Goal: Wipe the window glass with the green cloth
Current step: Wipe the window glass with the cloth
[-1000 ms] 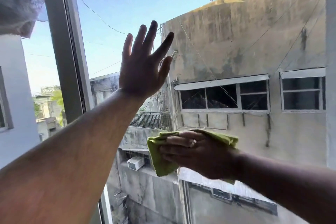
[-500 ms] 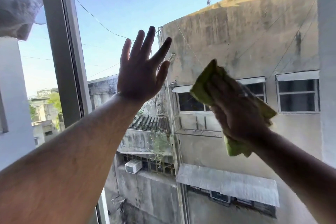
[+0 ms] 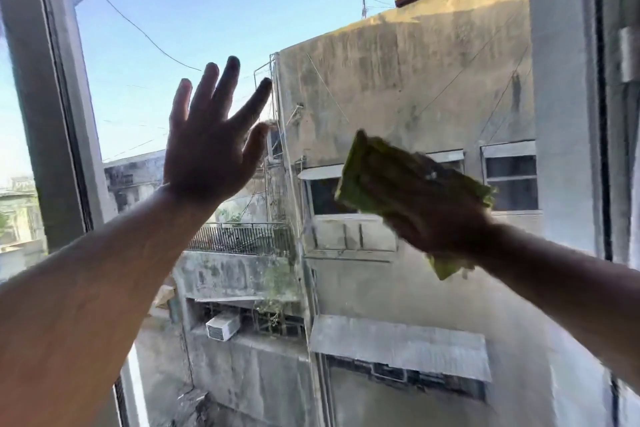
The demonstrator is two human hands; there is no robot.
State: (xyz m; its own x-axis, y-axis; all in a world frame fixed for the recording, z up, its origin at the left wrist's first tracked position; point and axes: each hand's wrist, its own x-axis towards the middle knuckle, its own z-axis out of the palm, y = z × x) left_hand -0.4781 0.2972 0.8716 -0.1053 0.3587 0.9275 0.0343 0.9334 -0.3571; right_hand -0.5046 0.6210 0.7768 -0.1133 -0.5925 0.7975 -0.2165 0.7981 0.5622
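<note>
Right hand (image 3: 429, 208) presses the crumpled green cloth (image 3: 360, 177) flat on clear window glass (image 3: 398, 87), fingers extended together; left hand (image 3: 211, 149) at left, fingers spread; no readable writing.

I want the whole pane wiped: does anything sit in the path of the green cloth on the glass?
Only the left hand, spread flat on the window glass left of the green cloth held by the right hand. Otherwise nothing visible blocks it.
</note>
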